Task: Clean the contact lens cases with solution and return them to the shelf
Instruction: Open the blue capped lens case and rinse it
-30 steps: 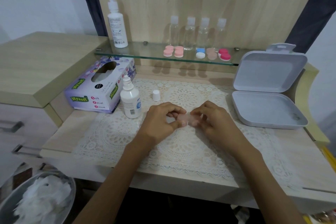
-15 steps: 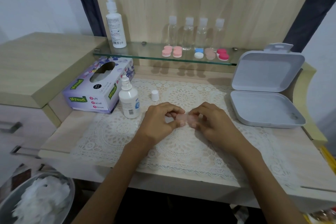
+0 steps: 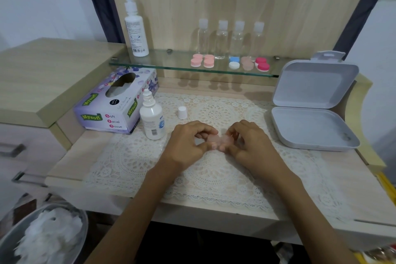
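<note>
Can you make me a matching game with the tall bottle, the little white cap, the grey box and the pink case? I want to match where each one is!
Things:
1. tall bottle
2. white cap
3. grey box
4. pink case

Places:
A. pinched between the left hand and right hand
B. on the glass shelf
C. on the lace mat, near the small bottle
D. lying open at the far right

Pairs: 1-B, 2-C, 3-D, 4-A

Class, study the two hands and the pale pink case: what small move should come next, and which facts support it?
Probably a twist of one lid: the left hand and right hand both pinch the pale pink case over the lace mat. The small bottle stands uncapped, its cap beside it. Whether the lid is loosening or tightening cannot be told.
</note>
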{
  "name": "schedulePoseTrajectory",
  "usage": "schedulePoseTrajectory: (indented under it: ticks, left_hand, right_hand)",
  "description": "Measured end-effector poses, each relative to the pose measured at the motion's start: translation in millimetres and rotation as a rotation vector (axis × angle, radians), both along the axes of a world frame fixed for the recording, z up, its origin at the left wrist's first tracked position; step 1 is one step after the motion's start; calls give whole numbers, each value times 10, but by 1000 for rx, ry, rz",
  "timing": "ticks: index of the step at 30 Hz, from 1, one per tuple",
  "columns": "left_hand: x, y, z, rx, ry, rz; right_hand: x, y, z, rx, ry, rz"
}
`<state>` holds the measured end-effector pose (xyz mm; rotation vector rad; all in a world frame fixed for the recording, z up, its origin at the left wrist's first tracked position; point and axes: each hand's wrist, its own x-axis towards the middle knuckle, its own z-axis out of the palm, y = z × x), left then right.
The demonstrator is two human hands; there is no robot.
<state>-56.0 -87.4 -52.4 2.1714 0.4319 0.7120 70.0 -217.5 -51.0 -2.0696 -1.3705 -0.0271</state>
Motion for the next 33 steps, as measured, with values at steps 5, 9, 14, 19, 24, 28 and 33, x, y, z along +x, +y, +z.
schedulePoseTrajectory:
  ticks: [5, 9, 14, 19, 24, 28, 33]
  left_hand:
    - [0, -10, 6, -13, -5, 7]
    - [4, -11, 7, -15, -8, 10]
    - [4, -7, 4, -13, -8, 7]
    - [-3, -13, 6, -8, -12, 8]
    - [-7, -9, 7, 3, -9, 6]
    - [-3, -14, 13, 2, -11, -1]
    - [1, -15, 14, -4, -12, 5]
  right_hand:
    - [53, -34, -14, 20, 30, 52]
    - [5, 3, -49, 32, -36, -9]
    - [-62, 11, -39, 16, -82, -89]
    - [-88, 22, -53, 11, -120, -141]
    - [-48, 4, -86, 17, -64, -99]
    - [-23, -54, -67, 57, 69, 9]
    - [-41, -32, -82, 84, 5, -17]
